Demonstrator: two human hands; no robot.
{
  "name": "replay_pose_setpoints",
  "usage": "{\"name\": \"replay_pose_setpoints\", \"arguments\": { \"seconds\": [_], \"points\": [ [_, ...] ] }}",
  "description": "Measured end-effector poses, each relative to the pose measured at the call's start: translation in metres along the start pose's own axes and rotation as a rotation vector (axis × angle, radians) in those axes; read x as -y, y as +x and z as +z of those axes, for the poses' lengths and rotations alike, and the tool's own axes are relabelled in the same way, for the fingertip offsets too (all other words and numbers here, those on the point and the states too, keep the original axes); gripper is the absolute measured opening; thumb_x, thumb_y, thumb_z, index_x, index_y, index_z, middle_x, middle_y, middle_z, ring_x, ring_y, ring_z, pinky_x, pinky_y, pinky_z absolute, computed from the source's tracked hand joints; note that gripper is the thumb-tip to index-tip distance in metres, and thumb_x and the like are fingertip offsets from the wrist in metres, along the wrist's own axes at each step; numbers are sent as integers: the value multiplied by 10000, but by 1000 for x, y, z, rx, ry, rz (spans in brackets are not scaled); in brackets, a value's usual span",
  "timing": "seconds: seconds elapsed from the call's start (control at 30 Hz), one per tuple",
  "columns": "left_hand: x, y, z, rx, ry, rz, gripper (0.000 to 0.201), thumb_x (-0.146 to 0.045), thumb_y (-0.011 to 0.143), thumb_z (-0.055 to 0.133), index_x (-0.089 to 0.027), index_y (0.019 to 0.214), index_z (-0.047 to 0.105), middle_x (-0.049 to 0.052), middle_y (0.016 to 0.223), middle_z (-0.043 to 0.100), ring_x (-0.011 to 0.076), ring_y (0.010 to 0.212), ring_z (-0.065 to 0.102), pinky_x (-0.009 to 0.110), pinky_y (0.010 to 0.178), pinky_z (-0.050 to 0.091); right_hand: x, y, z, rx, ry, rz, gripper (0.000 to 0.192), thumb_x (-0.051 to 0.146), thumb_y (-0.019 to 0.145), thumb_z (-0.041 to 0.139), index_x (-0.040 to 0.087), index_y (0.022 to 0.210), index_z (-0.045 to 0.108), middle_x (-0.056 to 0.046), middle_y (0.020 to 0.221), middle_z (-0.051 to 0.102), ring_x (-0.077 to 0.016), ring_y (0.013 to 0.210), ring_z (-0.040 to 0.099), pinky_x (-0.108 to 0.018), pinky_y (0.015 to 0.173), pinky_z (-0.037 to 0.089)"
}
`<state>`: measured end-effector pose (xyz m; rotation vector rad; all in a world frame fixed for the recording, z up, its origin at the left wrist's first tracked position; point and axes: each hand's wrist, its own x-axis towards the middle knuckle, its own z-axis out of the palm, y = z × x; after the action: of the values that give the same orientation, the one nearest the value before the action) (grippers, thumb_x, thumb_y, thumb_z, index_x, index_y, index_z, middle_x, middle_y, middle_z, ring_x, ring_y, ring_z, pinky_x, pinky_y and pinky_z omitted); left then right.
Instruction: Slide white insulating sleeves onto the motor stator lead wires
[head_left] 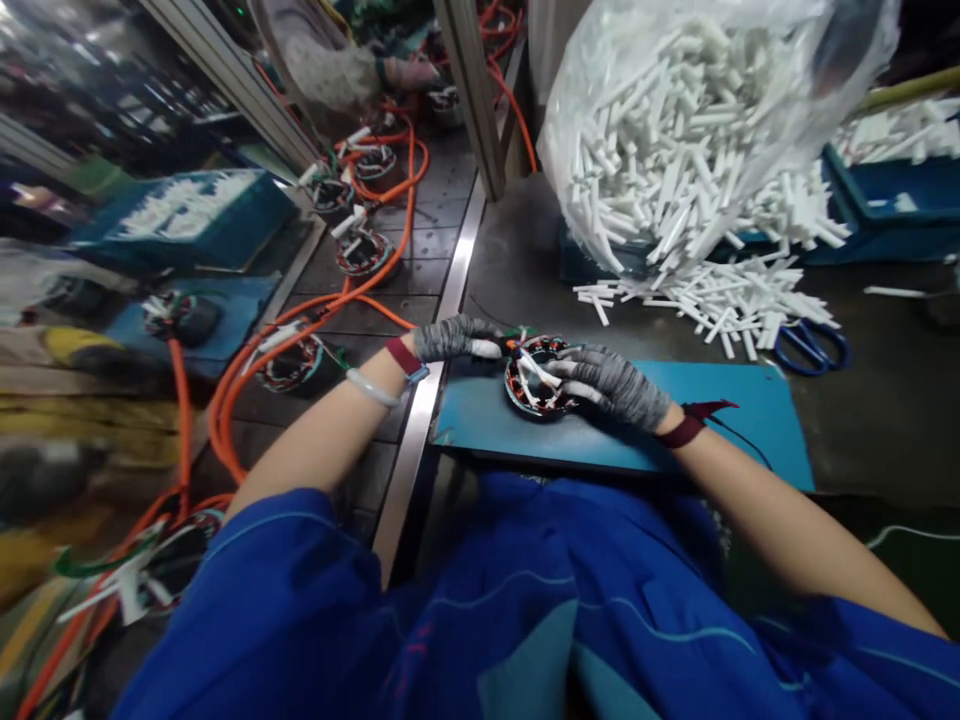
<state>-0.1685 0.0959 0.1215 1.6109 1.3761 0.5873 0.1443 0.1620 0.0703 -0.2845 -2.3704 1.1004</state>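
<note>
A round motor stator (pixel 536 400) with a dark core, red-orange edging and white sleeves across its top lies on a blue board (pixel 480 425). My right hand (pixel 619 385), in a grey glove with whitish fingertips, is closed on the stator's right side. On the opposite side, my left hand (pixel 459 340), gloved the same way, has its fingers pressed together at the wires (pixel 516 342) by the stator's upper left edge. The exact grip of the left fingertips is partly hidden.
A clear plastic bag (pixel 675 130) spills white sleeves (pixel 739 295) behind the board. Blue scissors (pixel 812 347) lie beside them. Several stators (pixel 364 250) and a thick orange cable (pixel 225 400) occupy the tiled strip leftward. A metal post (pixel 476 100) stands at the back. Co-workers' gloved hands show at left.
</note>
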Motion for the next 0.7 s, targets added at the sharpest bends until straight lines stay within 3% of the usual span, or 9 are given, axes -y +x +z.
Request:
{"name": "replay_pose_setpoints", "arguments": {
  "seconds": [0.1, 0.2, 0.3, 0.4, 0.47, 0.53, 0.6, 0.7],
  "points": [
    [-19, -15, 10, -262, 168, 176, 546, -647, 841, 763, -173, 1108, 806, 100, 992, 806, 221, 891, 735, 351, 847, 590, -2, 4, 9, -290, 231, 238, 375, 488, 1025, 552, 237, 1190, 776, -71, 1128, 800, -235, 1016, 729, -437, 983, 572],
    [-29, -42, 31, -474, 452, 353, 403, -556, 940, 706, -234, 1163, 801, 82, 984, 803, 229, 934, 734, 383, 912, 568, 3, 8, 13, -425, 370, 350, 362, 517, 984, 600, 230, 1096, 790, -53, 1083, 807, -218, 966, 729, -398, 930, 580],
    [-16, -57, 51, -464, 473, 321, 355, -521, 951, 695, -231, 1119, 812, 90, 985, 810, 248, 966, 744, 416, 944, 566, 8, 12, 15, -435, 486, 399, 350, 546, 934, 663, 238, 1031, 797, -39, 1068, 808, -213, 966, 727, -385, 928, 571],
    [3, -58, 57, -416, 230, 142, 395, -528, 886, 746, -182, 1066, 808, 100, 998, 816, 255, 955, 761, 411, 914, 597, 10, 15, 14, -421, 505, 410, 358, 562, 923, 669, 239, 1003, 801, -35, 1037, 808, -204, 940, 725, -377, 912, 567],
    [1, -59, 54, -480, 41, 107, 388, -492, 844, 793, -173, 1064, 793, 98, 1020, 815, 250, 951, 767, 405, 909, 612, 9, 15, 13, -395, 485, 401, 348, 553, 928, 667, 242, 1009, 802, -33, 1043, 808, -201, 950, 724, -378, 930, 560],
    [-14, -57, 52, -514, -122, 162, 335, -437, 861, 793, -177, 1072, 777, 91, 1028, 810, 239, 939, 769, 401, 901, 621, 9, 14, 11, -367, 457, 391, 333, 532, 943, 656, 244, 1028, 800, -31, 1056, 808, -199, 960, 725, -379, 945, 556],
    [-37, -47, 56, -448, -195, 247, 313, -408, 887, 780, -183, 1102, 755, 87, 1056, 799, 230, 949, 765, 401, 909, 624, 10, 11, 10, -359, 420, 376, 320, 509, 955, 645, 241, 1042, 796, -32, 1061, 809, -199, 961, 727, -376, 942, 558],
    [-68, -13, 72, -387, -27, 240, 493, -412, 818, 846, -163, 1210, 681, 106, 1151, 763, 228, 1005, 743, 399, 945, 610, 15, 6, 10, -393, 330, 345, 308, 484, 969, 618, 238, 1031, 792, -34, 1016, 812, -199, 922, 731, -362, 905, 569]
  ]
}}
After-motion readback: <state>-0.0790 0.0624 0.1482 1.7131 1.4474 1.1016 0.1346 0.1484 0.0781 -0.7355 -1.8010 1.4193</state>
